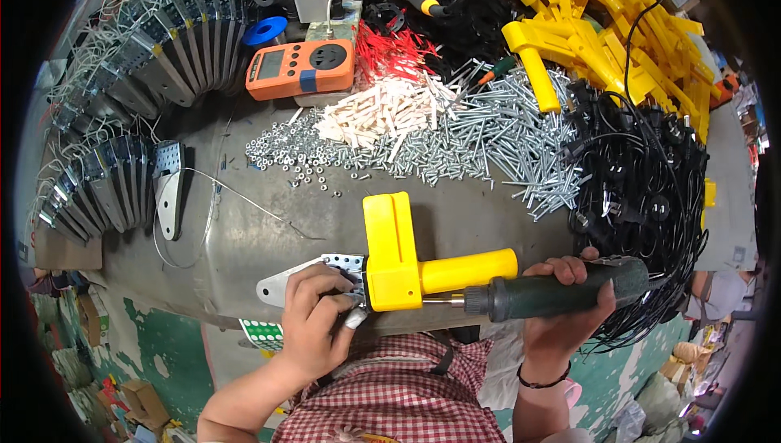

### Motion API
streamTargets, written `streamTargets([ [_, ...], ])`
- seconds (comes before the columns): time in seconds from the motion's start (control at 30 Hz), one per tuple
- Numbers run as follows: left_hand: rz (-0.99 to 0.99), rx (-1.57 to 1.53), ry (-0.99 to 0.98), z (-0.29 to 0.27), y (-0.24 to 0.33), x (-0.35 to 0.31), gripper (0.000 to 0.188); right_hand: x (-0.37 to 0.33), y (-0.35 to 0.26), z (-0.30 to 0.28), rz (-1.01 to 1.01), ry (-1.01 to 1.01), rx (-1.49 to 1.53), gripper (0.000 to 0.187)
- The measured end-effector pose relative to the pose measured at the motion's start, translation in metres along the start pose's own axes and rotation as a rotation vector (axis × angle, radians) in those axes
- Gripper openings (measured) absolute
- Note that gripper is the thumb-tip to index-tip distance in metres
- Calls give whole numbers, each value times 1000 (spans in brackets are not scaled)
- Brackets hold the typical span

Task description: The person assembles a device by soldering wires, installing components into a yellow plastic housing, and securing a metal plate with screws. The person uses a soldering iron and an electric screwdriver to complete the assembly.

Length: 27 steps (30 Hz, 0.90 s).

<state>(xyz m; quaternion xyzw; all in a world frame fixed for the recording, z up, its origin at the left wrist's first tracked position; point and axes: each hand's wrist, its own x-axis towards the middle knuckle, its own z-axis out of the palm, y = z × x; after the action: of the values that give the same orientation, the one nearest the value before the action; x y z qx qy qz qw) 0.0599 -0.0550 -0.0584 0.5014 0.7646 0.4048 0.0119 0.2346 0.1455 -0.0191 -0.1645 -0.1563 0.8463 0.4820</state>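
Note:
Close to the front edge of the table, my left hand (316, 317) grips a flat pointed metal blade (281, 287) at its perforated end. That end meets a yellow plastic handle housing (392, 260), whose grip sticks out to the right. My left fingers are closed there, with a whitish covering on one fingertip. My right hand (561, 333) is wrapped round a dark green electric screwdriver (529, 299), held level. Its bit points left and reaches the lower right side of the yellow housing; where the tip ends is hidden.
Piles of loose screws (521, 130), small nuts (297, 150) and pale strips (382, 113) lie beyond my hands. An orange meter (301, 69) stands behind them. Black power cords (643, 191) heap at right, yellow housings (610, 28) at back right. Wired metal blades (114, 183) line the left.

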Motion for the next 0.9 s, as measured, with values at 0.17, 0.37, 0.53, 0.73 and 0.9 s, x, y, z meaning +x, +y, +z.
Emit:
streamTargets([
  [0.17, 21, -68, -3, 9, 2, 7, 22, 1, -4, -2, 2, 17, 48, 35],
  [0.37, 19, -28, -29, 6, -3, -4, 15, 5, 3, -6, 54, 16, 46, 35],
  [0.53, -28, 43, -59, 9, 3, -4, 15, 5, -5, -5, 0, 55, 8, 35],
  [0.73, -119, 257, -114, -4, 0, 7, 61, 94, -165, 77, -192, -207, -1193, 39],
  [0.9, 73, 92, -69, -11, -19, 15, 59, 122, -252, 102, -947, 36, -2226, 42],
])
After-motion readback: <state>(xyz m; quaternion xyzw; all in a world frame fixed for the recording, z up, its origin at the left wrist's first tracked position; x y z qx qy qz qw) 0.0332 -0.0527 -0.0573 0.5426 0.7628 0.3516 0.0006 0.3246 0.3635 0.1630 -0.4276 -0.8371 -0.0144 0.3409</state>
